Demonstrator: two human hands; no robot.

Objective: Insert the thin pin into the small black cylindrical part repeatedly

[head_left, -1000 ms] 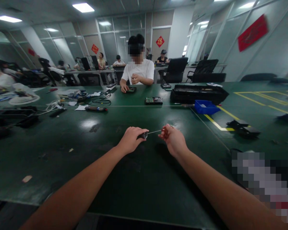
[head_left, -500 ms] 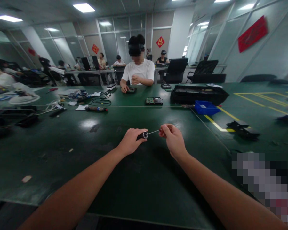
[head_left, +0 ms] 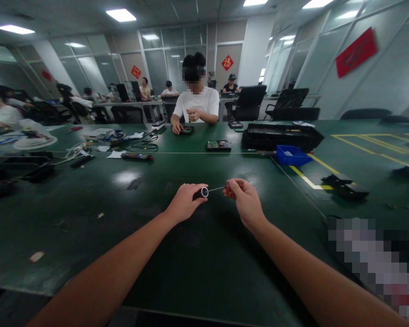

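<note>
While the left hand (head_left: 183, 200) held a black cylindrical object with a bright silver ring at its end (head_left: 201, 193) just below the centre of the frame, its fingers were curled over the top and the thumb pressed from beneath. A thin silver metal rod (head_left: 216, 189) ran from the ringed end toward the right; how far it reached inside could not be told. The right hand (head_left: 246, 199), right of centre, had its fingers closed in a pinch on the rod's other end. Both hands were above a dark green counter (head_left: 177, 281). A flat rectangular device with a green circuit board (head_left: 218, 145) lay above the centre, and a blue plastic bin (head_left: 293, 156) stood at the right, beside a long black tray (head_left: 282, 141).
</note>
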